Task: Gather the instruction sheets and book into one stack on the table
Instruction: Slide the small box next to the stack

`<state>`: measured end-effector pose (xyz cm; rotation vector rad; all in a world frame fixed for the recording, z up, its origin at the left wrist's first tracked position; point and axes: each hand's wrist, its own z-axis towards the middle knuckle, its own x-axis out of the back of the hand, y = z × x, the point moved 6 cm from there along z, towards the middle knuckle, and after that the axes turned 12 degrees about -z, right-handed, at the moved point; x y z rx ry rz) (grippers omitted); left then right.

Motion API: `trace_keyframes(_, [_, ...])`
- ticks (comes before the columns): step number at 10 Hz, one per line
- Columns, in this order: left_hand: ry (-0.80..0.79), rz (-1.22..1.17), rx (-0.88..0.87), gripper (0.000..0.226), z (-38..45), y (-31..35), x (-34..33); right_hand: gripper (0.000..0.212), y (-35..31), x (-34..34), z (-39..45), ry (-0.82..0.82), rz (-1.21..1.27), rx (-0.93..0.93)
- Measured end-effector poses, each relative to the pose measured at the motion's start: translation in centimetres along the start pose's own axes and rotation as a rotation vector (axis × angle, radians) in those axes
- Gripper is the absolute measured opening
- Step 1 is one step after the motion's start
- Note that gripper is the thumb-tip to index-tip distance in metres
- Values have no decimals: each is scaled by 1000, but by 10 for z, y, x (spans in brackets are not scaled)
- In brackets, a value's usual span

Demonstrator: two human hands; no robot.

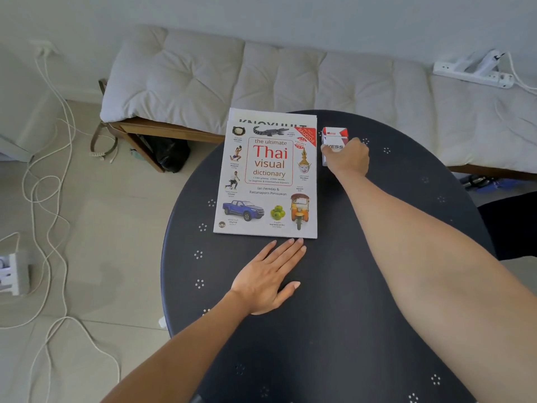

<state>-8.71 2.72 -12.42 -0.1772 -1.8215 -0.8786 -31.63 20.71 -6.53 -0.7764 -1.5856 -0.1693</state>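
While the left hand [268, 279] lies flat with fingers pressed together, tips touching the near edge of the book [267, 181], the right hand [347, 157] grips a red-and-white pack [334, 139]. Cover up, the book lies lengthwise toward the table [363, 315]'s far edge, atop instruction sheets [270, 115].

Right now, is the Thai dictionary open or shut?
Shut: the book lies flat on the table, front cover up, atop a sheet.

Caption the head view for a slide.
Thai visual dictionary stacked on sheets; left hand flat on table, right hand on red-white box.
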Motion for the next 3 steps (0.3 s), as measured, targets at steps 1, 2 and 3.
trace_keyframes(1, [-12, 4, 4, 65, 0, 0, 0, 60, -3, 1, 0, 1, -7, -3])
trace_keyframes(2, [-14, 5, 4, 66, 0, 1, 0, 61, -3, 2, -1, 21, -17, 8])
trace_keyframes(3, [-6, 7, 6, 66, 1, 2, 4, 65, 0, 7, -5, 52, -25, 6])
